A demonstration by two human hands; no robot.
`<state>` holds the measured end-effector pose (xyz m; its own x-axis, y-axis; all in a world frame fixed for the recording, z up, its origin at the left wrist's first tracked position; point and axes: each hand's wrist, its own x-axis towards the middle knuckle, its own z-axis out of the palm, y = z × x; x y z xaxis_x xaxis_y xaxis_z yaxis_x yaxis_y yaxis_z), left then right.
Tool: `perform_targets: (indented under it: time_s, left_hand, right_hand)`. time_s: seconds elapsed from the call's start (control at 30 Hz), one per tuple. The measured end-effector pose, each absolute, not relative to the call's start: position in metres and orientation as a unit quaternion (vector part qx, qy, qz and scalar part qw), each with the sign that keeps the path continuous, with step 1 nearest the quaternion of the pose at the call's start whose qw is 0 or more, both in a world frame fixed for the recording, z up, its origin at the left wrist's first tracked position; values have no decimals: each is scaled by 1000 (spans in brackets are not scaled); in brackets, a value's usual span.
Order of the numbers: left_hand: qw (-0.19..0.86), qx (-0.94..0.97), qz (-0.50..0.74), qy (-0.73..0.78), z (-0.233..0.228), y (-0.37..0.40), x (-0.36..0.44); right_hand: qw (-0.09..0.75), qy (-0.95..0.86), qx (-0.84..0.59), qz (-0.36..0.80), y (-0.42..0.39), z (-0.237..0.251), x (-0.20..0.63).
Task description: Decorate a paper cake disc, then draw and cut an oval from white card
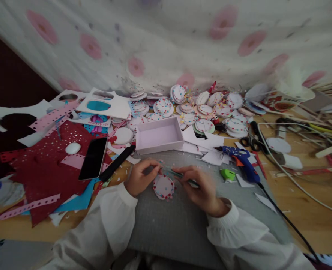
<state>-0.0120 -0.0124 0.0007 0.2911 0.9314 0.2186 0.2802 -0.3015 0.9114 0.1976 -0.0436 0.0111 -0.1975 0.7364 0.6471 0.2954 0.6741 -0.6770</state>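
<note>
On the grey cutting mat [171, 228] lies a small round pale-pink disc [164, 186], its rim dotted with red and blue beads. My left hand [143, 176] is just beyond its upper left edge, thumb and forefinger pinched together; whatever is between them is too small to make out. In my right hand [198, 187] is a slim, dark-green, tweezer-like tool [177, 173], its thin tip pointing left toward my left fingertips, above the disc. A shallow lilac box [160, 149] stands just beyond both hands.
Several bead-trimmed discs [163, 107] are heaped at the back. Left are a phone [93, 159], a black bar [117, 163] and red sheet scraps [50, 165]. Right are a blue glue gun [246, 163] with its cord, a green piece [227, 174], black-handled scissors [250, 143] and wooden sticks [330, 150].
</note>
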Motion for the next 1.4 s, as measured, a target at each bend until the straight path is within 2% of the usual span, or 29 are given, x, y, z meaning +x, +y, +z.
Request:
perform_targets:
  time_s: [0.27,0.6,0.7,0.8,0.93,1.07,1.27,1.4]
  left_hand:
    - [256,751,418,442,5,-13,-7]
    - [168,770,440,431,1,-15,-4]
    - [195,722,455,484,-5,-9,-12]
    - [259,621,503,543,-9,0,-22]
    - [332,610,515,502,-5,1,-24]
    - [379,646,477,459,0,-8,-17]
    - [278,702,483,443,-1,-5,-16]
    - [271,713,492,420,0,-2,-19]
  right_hand:
    - [442,-849,-289,24,-43,11,204]
    - [409,-874,-253,-63,-44,22,202]
    - [445,-853,-270,-39,-48,20,204]
    - [501,-793,-345,17,-50,18,205]
    - [586,-700,-385,133,-49,16,202]
    - [595,-681,-382,187,-49,17,199]
    - [571,-659,-386,302,-50,14,196]
    - [569,-631,-391,355,-48,16,195]
